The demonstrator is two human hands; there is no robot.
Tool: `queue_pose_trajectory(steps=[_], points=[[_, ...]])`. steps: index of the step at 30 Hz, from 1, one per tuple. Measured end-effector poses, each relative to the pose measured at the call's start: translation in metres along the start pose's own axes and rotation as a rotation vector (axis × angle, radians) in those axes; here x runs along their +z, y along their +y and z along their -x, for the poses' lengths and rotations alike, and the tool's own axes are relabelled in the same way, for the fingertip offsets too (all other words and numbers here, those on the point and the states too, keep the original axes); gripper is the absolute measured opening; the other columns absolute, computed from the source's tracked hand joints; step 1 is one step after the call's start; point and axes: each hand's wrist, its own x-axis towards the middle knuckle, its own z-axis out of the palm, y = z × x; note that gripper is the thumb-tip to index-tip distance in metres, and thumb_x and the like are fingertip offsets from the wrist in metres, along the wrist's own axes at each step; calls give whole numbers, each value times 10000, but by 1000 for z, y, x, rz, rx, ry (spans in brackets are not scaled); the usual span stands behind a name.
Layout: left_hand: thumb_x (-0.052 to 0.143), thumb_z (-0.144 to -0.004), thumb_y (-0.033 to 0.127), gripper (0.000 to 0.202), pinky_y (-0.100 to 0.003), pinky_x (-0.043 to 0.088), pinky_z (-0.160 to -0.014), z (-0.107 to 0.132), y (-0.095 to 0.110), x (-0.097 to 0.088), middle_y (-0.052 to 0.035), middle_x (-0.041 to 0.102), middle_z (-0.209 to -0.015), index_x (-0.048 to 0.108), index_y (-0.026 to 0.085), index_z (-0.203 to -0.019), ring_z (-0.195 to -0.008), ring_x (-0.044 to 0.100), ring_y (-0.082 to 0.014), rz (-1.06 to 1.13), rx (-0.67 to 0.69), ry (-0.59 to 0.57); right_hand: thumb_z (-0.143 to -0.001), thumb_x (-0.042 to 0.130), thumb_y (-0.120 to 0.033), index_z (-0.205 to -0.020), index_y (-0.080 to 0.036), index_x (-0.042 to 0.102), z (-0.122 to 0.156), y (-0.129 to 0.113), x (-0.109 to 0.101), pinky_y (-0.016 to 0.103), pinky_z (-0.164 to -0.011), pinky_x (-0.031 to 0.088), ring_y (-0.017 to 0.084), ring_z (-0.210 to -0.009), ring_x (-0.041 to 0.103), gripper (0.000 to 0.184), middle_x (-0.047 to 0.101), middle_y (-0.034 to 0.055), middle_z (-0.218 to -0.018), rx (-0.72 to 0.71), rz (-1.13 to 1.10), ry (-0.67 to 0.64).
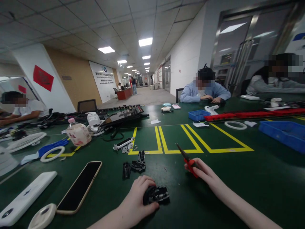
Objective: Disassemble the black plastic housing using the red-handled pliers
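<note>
Left hand (139, 195) clamped on black part (158, 194), pressed to the table (238, 178), long axis left-right. Right hand (203, 174) gripping red pliers (188, 158) just right of it, apart; tips point up-left, away from the part. Loose black pieces (134, 167) lie beyond.

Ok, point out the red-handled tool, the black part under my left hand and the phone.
red-handled tool (190, 163): head view, red grip.
black part (159, 194): head view, its middle.
phone (79, 187): head view, dark screen.
</note>
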Motion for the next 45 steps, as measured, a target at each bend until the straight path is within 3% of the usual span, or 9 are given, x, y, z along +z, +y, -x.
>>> queue_pose_trajectory(steps=[8, 11, 15, 20, 24, 29, 34, 38, 45], points=[[761, -780, 160, 371, -515, 378, -1204, 2, -2, -2, -122, 633, -1390, 694, 194, -1143, -1348, 547, -322, 16, -54, -12, -829, 673, -308, -1113, -279, 609, 19, -1, 10, 486, -982, 590, 279, -1133, 693, 294, 703, 80, -1245, -74, 247, -241], [767, -769, 135, 394, -517, 393, -1178, 0, -1, -2, -111, 652, -1348, 706, 200, -1153, -1311, 562, -317, 18, -89, 0, -838, 675, -298, -1275, -295, 603, 23, 1, 4, 496, -1003, 600, 314, -1251, 669, 443, 658, 119, -1397, -228, 475, -276], [783, -788, 168, 402, -503, 439, -1091, -2, 0, -5, -100, 683, -1217, 725, 202, -1184, -1207, 597, -312, -6, -132, -1, -827, 666, -244, -1537, -329, 462, 23, 6, -5, 512, -1039, 596, 325, -1288, 661, 744, 678, 103, -1403, -482, 729, -245], [768, -834, 198, 374, -403, 487, -963, -1, -2, -8, -78, 672, -1123, 729, 190, -1206, -1082, 620, -258, 94, -125, 56, -892, 611, -230, -1607, -323, 403, 24, 3, -1, 561, -1142, 523, 303, -1305, 655, 750, 697, 83, -1407, -754, 830, -211], [789, -831, 228, 351, -371, 481, -931, 2, -4, -11, -61, 666, -1077, 739, 192, -1177, -1042, 614, -241, 156, -120, 62, -958, 572, -277, -1586, -355, 448, 25, -1, 1, 644, -1210, 426, 327, -1378, 604, 645, 686, 72, -1427, -692, 874, -109], [833, -819, 279, 329, -360, 473, -900, 2, -3, -16, -50, 684, -1088, 754, 207, -1131, -1039, 631, -241, 233, -165, 0, -917, 672, -440, -1546, -352, 531, 22, 13, -7, 499, -938, 630, 317, -1136, 726, 651, 732, 96, -1328, -669, 791, -169], [864, -812, 337, 339, -370, 444, -902, 0, -3, -19, -31, 701, -1089, 762, 240, -1120, -1041, 617, -245, 205, -169, -60, -958, 645, -513, -1548, -422, 512, 32, 16, 4, 533, -908, 637, 321, -1097, 734, 611, 749, 68, -1265, -560, 701, -82], [869, -819, 382, 337, -358, 432, -888, -3, -4, -21, -23, 707, -1068, 763, 247, -1109, -1019, 611, -236, 193, -166, -101, -960, 638, -498, -1577, -451, 443, 34, 10, 8, 516, -861, 669, 322, -1055, 752, 649, 732, 81, -1253, -486, 715, -140], [829, -865, 457, 308, -327, 403, -805, -2, -6, -21, -10, 731, -963, 764, 238, -1070, -901, 607, -205, 136, -96, -101, -906, 713, -490, -1469, -429, 555, 30, 12, 4, 409, -764, 701, 288, -959, 786, 588, 733, 64, -1269, -420, 693, -177]])
